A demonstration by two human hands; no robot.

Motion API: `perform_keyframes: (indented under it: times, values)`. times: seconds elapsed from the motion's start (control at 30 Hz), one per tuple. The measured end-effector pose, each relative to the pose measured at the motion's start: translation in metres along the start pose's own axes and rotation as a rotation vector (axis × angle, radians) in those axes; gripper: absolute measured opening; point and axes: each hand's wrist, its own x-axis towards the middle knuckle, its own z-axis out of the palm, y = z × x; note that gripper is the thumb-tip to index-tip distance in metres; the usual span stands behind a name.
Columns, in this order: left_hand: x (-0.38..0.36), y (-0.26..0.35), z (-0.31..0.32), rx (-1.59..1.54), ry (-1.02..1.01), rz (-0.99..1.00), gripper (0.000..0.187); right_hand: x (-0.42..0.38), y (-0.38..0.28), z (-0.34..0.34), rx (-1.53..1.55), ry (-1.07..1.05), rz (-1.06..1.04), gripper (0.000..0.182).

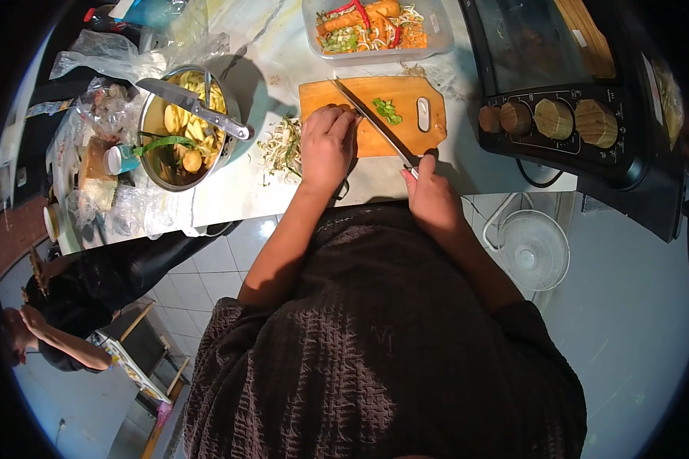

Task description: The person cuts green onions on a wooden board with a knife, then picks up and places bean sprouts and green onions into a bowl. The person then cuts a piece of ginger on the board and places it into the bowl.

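Observation:
My right hand (435,191) is closed around the handle of a kitchen knife (379,125), whose blade slants up and left across the wooden cutting board (402,87). On the board's left end, my left hand (328,145) lies with its fingers curled and pressed down close to the blade. What sits under those fingers is mostly hidden; a dark green strand hangs below them. Chopped green pieces (387,112) lie to the right of the blade. Bean sprouts (283,149) are heaped on the counter left of my hand.
A plastic container (308,37) of carrots, chillies and sprouts stands behind the board. At left, a metal pot (147,126) of cut yellowish pieces has a second knife (177,96) across its rim. Plastic bags lie beyond it. An oven (543,134) stands right; another person (69,344) is lower left.

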Motion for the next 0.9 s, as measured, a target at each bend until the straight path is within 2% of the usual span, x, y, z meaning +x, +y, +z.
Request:
perform_keyframes:
  times: [0.23,0.57,0.8,0.9]
  values:
    - [-0.001,0.002,-0.002,-0.005,-0.018,0.012,0.011,-0.012,0.017,-0.01,-0.015,-0.006,0.114,0.037]
    - [0.001,0.001,0.0,-0.025,-0.045,0.006,0.011,-0.011,0.005,-0.015,0.086,-0.057,0.135,0.035]
    - [0.001,0.003,-0.014,0.016,-0.121,0.051,0.012,-0.01,-0.001,-0.011,0.097,-0.067,0.075,0.033]
    - [0.0,0.002,-0.013,-0.026,-0.1,0.012,0.01,-0.01,-0.003,-0.013,0.092,-0.078,0.071,0.032]
